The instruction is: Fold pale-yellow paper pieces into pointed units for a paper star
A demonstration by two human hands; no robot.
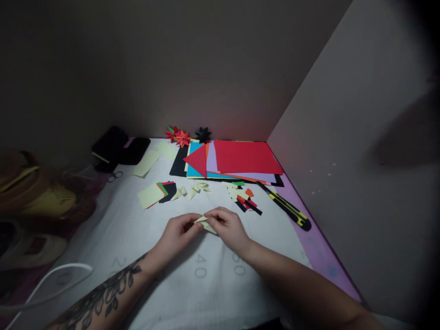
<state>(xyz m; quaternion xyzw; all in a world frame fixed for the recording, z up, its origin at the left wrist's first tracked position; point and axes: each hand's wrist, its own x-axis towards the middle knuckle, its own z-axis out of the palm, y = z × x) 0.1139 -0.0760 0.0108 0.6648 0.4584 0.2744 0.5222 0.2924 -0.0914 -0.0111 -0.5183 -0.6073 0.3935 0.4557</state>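
A small pale-yellow folded paper piece is pinched between both my hands above the white sheet. My left hand grips its left edge with thumb and fingers. From the right, my right hand closes on it too, its fingertips almost meeting those of the left. Beyond the hands lie several pale-yellow folded paper pieces. To their left is a stack of small paper squares, yellow on top, with orange, green and black edges showing. A heap of paper scraps lies to the right.
A yellow-and-black utility knife lies at the right. Coloured paper sheets are stacked at the back, with red and orange paper stars and a black star behind. Scissors, black cases and shoes sit left.
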